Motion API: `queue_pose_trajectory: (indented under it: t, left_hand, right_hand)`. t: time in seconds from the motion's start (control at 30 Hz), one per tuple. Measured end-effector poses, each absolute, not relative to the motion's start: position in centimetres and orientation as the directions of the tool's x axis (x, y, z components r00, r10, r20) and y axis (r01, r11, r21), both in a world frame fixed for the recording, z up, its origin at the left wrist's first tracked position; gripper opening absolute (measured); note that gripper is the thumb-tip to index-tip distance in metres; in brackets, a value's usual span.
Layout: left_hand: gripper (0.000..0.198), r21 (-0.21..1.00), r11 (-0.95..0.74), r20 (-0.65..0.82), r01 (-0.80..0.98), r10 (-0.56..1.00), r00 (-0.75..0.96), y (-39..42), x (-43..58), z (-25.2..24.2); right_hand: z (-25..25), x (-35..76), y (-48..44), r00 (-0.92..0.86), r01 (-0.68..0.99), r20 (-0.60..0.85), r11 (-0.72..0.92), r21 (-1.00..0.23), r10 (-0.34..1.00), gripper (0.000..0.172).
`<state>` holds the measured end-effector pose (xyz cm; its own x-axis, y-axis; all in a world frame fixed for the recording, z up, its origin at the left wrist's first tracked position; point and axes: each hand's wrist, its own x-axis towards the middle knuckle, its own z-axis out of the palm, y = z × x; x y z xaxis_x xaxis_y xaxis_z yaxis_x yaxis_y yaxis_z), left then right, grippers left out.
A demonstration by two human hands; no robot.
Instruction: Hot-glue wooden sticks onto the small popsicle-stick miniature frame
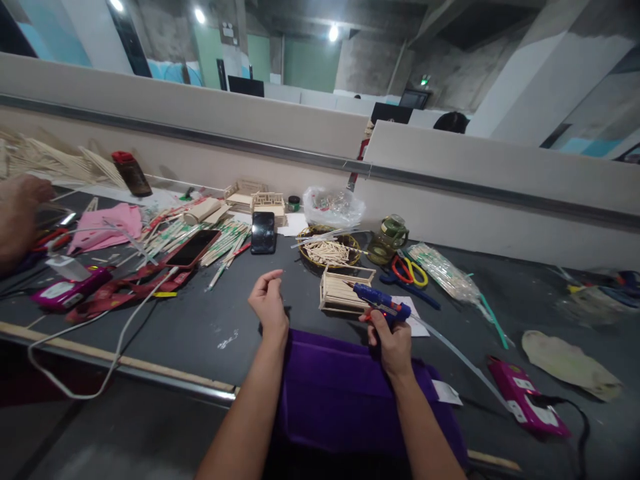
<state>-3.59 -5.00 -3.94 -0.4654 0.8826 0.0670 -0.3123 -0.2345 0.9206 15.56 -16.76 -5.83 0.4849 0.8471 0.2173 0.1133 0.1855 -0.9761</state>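
Note:
My right hand (393, 343) grips a blue glue gun (380, 300), its nozzle pointing left at a small box built of wooden sticks (343, 290) on the dark table. My left hand (269, 300) hovers to the left of the box, fingers curled in a loose pinch; whether it holds anything is too small to see. A purple cloth (340, 393) lies under my forearms at the table's near edge.
A basket of short sticks (327, 252), scissors (410, 272), a glass jar (390, 237), two phones (263, 232) and chopstick packets (220, 243) lie behind. A magenta device (525, 397) sits right, another person's hand (17, 213) far left. A partition wall (500, 200) backs the table.

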Motion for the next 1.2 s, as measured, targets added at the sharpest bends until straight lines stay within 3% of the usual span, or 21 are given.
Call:
queue_pose_trajectory:
  t: [0.13, 1.2]
  left_hand:
    - [0.015, 0.86, -0.183, -0.061, -0.477, 0.89, -0.452, -4.41, -3.64, -4.31]
    - [0.018, 0.881, -0.122, -0.069, -0.458, 0.923, -0.378, -4.57, -3.52, -4.36]
  right_hand:
    - [-5.77, 15.5, -16.78, 0.486, 0.114, 0.211, 0.177, -0.977, 0.848, 0.032]
    - [-6.05, 15.52, -16.94, 0.481, 0.132, 0.198, 0.152, -0.98, 0.854, 0.036]
